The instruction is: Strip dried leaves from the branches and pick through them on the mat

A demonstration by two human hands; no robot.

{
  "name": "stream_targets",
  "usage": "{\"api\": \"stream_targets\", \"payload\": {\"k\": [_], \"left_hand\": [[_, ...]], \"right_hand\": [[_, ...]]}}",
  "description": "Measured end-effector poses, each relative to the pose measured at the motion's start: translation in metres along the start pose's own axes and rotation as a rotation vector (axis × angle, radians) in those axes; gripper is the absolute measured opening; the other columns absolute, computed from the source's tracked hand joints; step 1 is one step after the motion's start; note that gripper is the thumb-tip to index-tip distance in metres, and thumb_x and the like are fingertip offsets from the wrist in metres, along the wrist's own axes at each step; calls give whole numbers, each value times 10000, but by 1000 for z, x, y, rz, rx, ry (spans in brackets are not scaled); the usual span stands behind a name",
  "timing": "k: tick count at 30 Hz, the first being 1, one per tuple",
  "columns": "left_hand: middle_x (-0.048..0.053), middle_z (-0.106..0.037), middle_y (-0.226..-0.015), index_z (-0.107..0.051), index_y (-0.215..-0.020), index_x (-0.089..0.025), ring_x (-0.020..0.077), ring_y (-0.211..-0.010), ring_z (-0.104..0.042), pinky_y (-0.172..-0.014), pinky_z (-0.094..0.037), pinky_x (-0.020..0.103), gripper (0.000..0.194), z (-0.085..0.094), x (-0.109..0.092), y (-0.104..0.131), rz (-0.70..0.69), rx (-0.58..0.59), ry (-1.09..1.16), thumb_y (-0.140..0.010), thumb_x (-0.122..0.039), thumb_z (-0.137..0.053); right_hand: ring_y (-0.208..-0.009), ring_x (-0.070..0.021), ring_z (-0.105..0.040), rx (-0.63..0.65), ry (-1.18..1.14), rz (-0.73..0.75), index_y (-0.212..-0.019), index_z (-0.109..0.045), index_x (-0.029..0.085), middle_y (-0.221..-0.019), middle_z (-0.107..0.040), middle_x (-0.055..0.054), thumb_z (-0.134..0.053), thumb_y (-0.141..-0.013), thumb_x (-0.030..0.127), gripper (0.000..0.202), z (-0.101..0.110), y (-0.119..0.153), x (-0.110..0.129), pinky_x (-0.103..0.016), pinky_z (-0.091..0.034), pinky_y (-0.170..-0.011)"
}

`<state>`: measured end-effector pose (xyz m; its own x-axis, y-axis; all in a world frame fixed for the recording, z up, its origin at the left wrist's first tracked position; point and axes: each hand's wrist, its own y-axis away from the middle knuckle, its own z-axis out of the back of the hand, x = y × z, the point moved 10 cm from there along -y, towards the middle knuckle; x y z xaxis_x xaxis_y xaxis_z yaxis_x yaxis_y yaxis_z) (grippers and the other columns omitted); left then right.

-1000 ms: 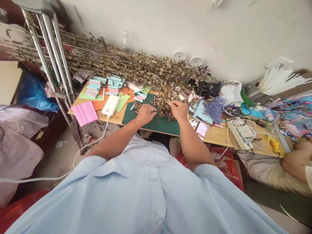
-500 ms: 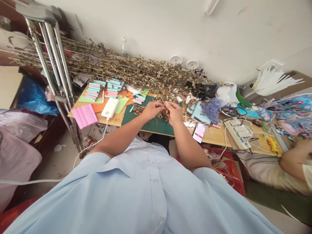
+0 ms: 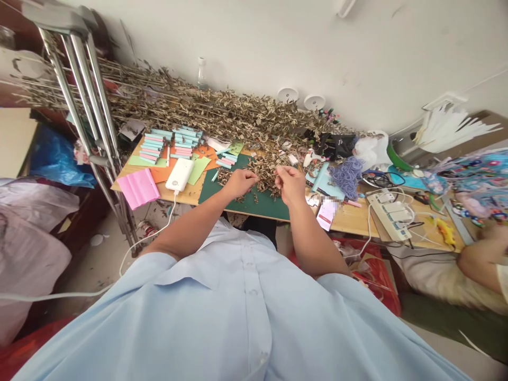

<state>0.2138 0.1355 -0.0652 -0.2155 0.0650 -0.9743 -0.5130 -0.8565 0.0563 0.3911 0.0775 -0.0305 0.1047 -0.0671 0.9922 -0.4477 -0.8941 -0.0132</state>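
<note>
My left hand (image 3: 240,182) is pinched closed over the left part of a loose heap of dried leaves (image 3: 264,174). What its fingertips hold is too small to make out. At the heap's right side my right hand (image 3: 292,183) is curled closed, its contents hidden by the fingers. Under the heap lies a dark green cutting mat (image 3: 214,196). Blue and pink paper rolls (image 3: 227,160) rest just left of the leaves, and more stacked rolls (image 3: 186,142) sit farther left.
Long dried stalks (image 3: 222,114) line the wall side. A white power bank (image 3: 180,175) and pink paper (image 3: 138,188) lie left; a phone (image 3: 326,216), purple yarn (image 3: 346,172) and a power strip (image 3: 389,214) lie right. Crutches (image 3: 85,84) stand left. Another person's arm (image 3: 482,259) is far right.
My hands were together at the fingertips over the leaves. They have now drawn apart, the left hand moving slightly left and the right hand to the right, uncovering the heap between.
</note>
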Motion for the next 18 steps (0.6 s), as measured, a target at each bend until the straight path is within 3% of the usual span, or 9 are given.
{"api": "stream_targets", "payload": {"k": [5, 8, 11, 14, 18], "left_hand": [[29, -756, -806, -793, -883, -163, 173, -747, -649, -745, -488, 276, 180, 36, -2, 4, -144, -156, -280, -861, -271, -651], [41, -772, -868, -804, -930, -184, 194, -807, -672, -793, -498, 297, 182, 46, 4, 8, -163, -201, -355, -881, -270, -652], [64, -773, -964, -815, -946, -202, 220, -929, -680, -883, -499, 330, 192, 44, 1, 9, -273, -204, -457, -906, -258, -636], [91, -756, -992, -827, -934, -217, 256, -993, -650, -963, -472, 405, 224, 38, -2, 7, -364, -203, -619, -933, -276, -611], [147, -732, -1033, -830, -941, -204, 346, -1104, -585, -995, -420, 530, 270, 28, 7, 1, -334, -167, -876, -943, -262, -567]], "right_hand": [[-494, -123, -583, 446, 494, -73, -951, -796, 221, -654, -709, 14, -811, -778, 402, 251, -30, 66, -35, -261, -472, -517], [-688, -188, -696, 578, 732, 58, -914, -816, 266, -825, -782, -22, -771, -829, 418, 180, -38, 89, -45, -337, -562, -722], [-908, -230, -721, 428, 916, 221, -916, -816, 275, -972, -791, -47, -680, -906, 367, 165, -26, 66, -32, -359, -552, -876], [-996, -251, -688, 195, 1150, 320, -993, -803, 242, -1072, -755, -82, -583, -957, 320, 237, -8, 24, -14, -360, -523, -866], [-957, -251, -662, 226, 1404, 328, -1085, -786, 239, -1196, -697, -96, -543, -955, 278, 279, -15, -15, -23, -341, -492, -750]]}}
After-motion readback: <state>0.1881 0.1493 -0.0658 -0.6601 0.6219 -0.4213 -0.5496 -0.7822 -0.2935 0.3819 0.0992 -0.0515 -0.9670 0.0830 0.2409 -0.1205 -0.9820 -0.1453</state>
